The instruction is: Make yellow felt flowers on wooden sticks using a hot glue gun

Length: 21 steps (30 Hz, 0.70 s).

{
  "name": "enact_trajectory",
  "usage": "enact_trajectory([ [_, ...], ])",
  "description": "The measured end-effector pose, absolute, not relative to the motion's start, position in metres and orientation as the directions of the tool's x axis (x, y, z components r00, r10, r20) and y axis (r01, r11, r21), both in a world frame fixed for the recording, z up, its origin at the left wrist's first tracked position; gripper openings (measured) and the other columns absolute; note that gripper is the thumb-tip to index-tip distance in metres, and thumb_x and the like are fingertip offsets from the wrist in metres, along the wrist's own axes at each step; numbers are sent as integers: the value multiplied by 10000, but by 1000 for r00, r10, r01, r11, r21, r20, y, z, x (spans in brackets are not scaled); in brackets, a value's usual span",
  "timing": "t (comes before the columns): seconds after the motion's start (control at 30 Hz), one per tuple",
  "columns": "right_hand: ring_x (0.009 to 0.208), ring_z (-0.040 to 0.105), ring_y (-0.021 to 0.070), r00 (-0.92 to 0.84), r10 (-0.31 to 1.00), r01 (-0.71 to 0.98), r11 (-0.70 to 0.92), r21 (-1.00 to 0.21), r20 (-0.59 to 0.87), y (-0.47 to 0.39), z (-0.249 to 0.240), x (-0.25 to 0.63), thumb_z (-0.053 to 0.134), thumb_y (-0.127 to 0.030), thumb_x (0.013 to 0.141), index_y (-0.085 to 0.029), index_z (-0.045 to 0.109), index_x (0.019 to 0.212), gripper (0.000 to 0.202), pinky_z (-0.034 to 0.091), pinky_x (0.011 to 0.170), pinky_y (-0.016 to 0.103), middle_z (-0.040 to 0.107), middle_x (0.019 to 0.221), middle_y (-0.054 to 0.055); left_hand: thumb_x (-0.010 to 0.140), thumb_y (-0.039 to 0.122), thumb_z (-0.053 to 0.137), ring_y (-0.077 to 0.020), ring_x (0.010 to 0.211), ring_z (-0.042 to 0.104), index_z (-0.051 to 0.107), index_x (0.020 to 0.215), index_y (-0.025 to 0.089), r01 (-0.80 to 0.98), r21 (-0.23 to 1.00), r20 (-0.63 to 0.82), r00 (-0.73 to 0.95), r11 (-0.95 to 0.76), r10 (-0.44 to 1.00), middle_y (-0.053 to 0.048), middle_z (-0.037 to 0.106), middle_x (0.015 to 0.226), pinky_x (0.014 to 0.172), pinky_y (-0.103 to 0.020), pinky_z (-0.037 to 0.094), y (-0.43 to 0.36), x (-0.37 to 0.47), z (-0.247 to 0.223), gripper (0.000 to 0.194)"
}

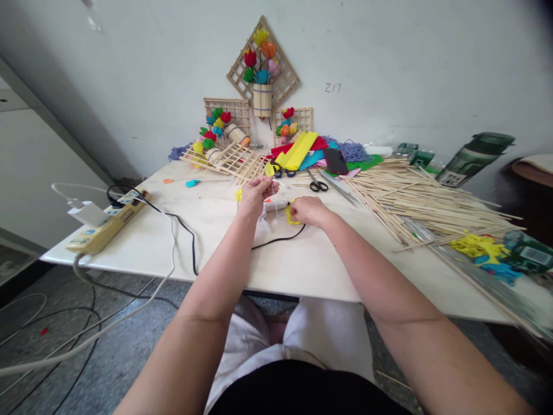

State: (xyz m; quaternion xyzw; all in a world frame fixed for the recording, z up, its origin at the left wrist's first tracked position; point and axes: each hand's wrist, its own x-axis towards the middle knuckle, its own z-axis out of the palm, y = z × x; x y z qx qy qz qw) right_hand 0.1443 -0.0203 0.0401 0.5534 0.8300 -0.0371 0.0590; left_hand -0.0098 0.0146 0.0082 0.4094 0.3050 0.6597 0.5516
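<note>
My left hand [258,193] is closed in a pinch around a thin pale wire [277,202], which hangs below the fingers. A yellow petal-like piece [270,169] shows just above those fingertips; whether it is joined to the wire I cannot tell. My right hand [310,211] is closed at the edge of a yellow crepe-paper piece [291,217], low over the table. Between the hands lies a white glue gun [276,206], partly hidden, with a black cord [279,238] trailing toward me.
Scissors [318,185] and a phone [336,161] lie behind the hands. Many thin sticks [427,199] cover the right side, near a green bottle [475,155]. A power strip [110,225] with cords sits left. Lattice panels with paper flowers [262,69] stand against the wall.
</note>
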Motion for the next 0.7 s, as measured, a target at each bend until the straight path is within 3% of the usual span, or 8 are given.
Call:
enact_trajectory([
  [0.23, 933, 632, 205, -358, 929, 933, 353, -66, -92, -15, 35, 147, 636, -253, 765, -236, 729, 945, 204, 405, 681, 251, 721, 1005, 44, 593, 336, 814, -87, 559, 605, 593, 660, 143, -477, 857, 196, -48, -194, 980, 0, 651, 624, 674, -260, 514, 15, -9, 7, 301],
  [0.7, 884, 641, 217, -406, 914, 913, 405, -56, -8, -12, 31, 151, 603, -228, 773, -197, 745, 876, 178, 401, 658, 263, 729, 938, 78, 588, 323, 818, -88, 563, 615, 585, 647, 144, -495, 847, 208, -32, -196, 978, -2, 657, 618, 645, -243, 516, 15, -10, 6, 300],
])
